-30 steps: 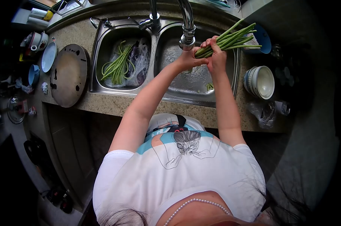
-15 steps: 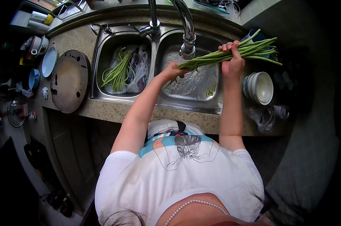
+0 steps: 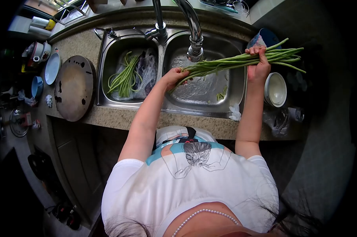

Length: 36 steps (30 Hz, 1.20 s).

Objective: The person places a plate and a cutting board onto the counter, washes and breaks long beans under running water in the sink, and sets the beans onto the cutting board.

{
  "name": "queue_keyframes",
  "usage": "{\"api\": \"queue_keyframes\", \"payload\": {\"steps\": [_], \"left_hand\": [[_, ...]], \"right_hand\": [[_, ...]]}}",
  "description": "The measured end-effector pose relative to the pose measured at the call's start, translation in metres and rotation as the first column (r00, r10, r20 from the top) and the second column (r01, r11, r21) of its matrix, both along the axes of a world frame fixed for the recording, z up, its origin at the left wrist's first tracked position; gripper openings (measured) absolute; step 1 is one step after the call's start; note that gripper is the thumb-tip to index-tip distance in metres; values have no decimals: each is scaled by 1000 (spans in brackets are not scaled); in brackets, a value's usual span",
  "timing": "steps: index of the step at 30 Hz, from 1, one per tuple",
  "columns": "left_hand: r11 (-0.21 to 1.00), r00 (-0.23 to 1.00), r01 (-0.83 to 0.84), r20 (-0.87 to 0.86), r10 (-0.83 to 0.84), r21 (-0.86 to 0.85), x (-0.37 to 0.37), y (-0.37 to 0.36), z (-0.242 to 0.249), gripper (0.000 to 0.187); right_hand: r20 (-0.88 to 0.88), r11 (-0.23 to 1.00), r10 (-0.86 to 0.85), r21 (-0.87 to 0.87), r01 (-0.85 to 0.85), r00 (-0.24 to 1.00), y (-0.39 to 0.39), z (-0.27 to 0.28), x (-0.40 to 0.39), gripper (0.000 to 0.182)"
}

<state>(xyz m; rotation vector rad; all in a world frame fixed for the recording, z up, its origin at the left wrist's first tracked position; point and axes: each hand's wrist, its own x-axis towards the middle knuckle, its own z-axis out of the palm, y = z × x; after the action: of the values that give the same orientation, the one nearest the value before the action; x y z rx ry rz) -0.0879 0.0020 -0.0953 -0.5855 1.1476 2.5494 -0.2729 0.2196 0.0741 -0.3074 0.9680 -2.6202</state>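
Round board (image 3: 74, 87) lies on the counter (image 3: 119, 118) left of the sink (image 3: 107, 59). Bagged beans (image 3: 125, 73) sit in the left basin. Stacked bowls (image 3: 276, 89) stand right.

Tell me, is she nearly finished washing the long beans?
Not quite, it seems. Both hands hold one bunch of long beans under the faucet over the right basin: the left hand at one end, the right hand near the other. A few bits lie in that basin. Another pile of beans waits in the left basin, so more looks left.
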Motion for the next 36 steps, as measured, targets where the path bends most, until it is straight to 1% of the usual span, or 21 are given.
{"api": "queue_keyframes", "payload": {"steps": [4,6,8,10,12,13,14,16,17,19,20,22,24,26,27,29,31,32,34,35,36], "left_hand": [[998,1000,-20,12,21,-61,10,-7,-29,24],[966,971,-139,160,176,-217,13,-8,-34,20],[956,971,-148,148,189,-252,16,-6,-29,18],[949,971,-148,141,193,-279,11,1,-19,18],[788,987,-152,-56,148,-596,-14,8,-11,22],[785,997,-45,18,71,-618,-29,1,-34,27],[781,998,-43,13,66,-622,-35,7,-18,27],[863,960,-246,-235,153,-442,-45,30,40,32],[860,961,-244,-234,151,-447,-44,34,57,32],[985,983,-175,-50,175,3,-40,40,76,40],[986,996,-71,-67,62,-151,-41,42,72,49],[905,995,48,-55,-79,-424,-31,46,66,45],[810,998,39,56,-8,-585,-26,52,75,54],[759,974,-179,-3,227,-625,-34,49,21,45],[761,974,-179,-1,229,-624,-33,49,25,45],[926,949,-316,-53,311,-209,-33,48,35,31],[914,930,-366,-103,352,-176,-27,44,50,25],[901,909,-409,-153,389,-141,-22,40,55,20],[901,899,-426,-150,411,-84,-11,31,54,21],[907,911,-406,-127,392,-116,-6,28,53,20],[912,923,-382,-100,371,-146,-1,25,52,20]], "right_hand": [[0,1000,19,-10,-19,1000,9,5,-5,13],[-10,999,2,-43,-2,1000,18,11,-7,13],[-24,996,-33,-83,31,999,25,17,-11,13],[-63,999,37,-1,-37,997,26,21,-10,12],[28,986,85,144,-88,996,13,5,2,11],[51,967,95,233,-104,994,5,-6,10,11],[88,938,149,303,-169,985,-3,-15,22,12],[165,833,266,456,-312,950,-16,-39,42,14],[180,782,314,508,-362,932,-24,-54,52,15],[309,711,400,489,-505,863,-36,-73,71,16],[285,652,469,527,-546,836,-40,-86,75,18],[300,509,551,619,-598,779,-53,-100,92,20],[371,409,476,709,-574,797,-62,-95,109,18],[290,267,564,822,-503,773,-64,-102,119,26],[202,266,533,882,-390,821,-67,-98,126,29],[102,261,509,928,-266,855,-67,-98,132,32],[-42,400,592,882,-248,805,-57,-114,133,38],[-43,401,598,881,-252,800,-51,-118,130,38],[79,367,755,772,-519,651,-36,-121,119,42],[180,252,747,814,-523,640,-33,-121,106,45],[181,249,750,813,-526,636,-34,-122,96,45]]}}
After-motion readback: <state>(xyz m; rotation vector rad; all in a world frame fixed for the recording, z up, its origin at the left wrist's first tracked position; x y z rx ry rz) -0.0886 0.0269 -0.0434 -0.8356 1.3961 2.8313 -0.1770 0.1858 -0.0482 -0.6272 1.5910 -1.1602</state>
